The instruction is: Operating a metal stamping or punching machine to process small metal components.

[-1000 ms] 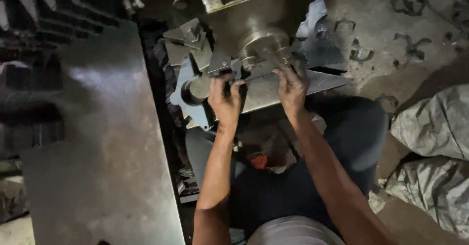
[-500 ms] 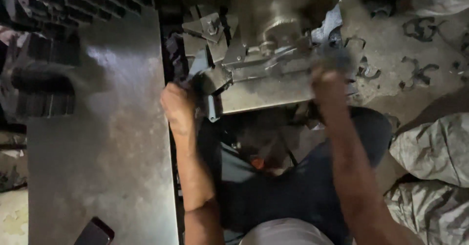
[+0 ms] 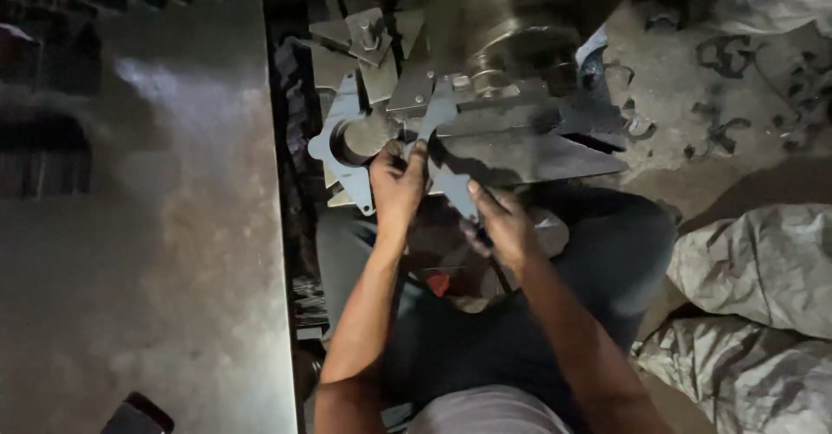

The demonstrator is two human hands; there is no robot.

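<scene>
A flat grey cut metal plate (image 3: pixel 442 118) with a curved cut-out lies across the bed of a dark press machine (image 3: pixel 511 53). My left hand (image 3: pixel 394 183) grips the plate's near left edge, thumb on top. My right hand (image 3: pixel 503 222) holds the plate's lower prong from underneath. Another grey plate with a round hole (image 3: pixel 342 144) lies just left of my left hand, and more cut plates (image 3: pixel 364 35) are piled behind it. My legs in dark trousers are below the machine.
A large bare steel sheet (image 3: pixel 147 226) fills the left side. Scrap metal offcuts (image 3: pixel 724 131) lie scattered on the dusty floor at the right. Grey woven sacks (image 3: pixel 763 269) are piled at the lower right. A small red object (image 3: pixel 438 283) sits near my lap.
Both hands have come together at the centre onto the plate on the machine bed; half a second ago they were spread apart, left hand at the left plates, right hand raised at the right.
</scene>
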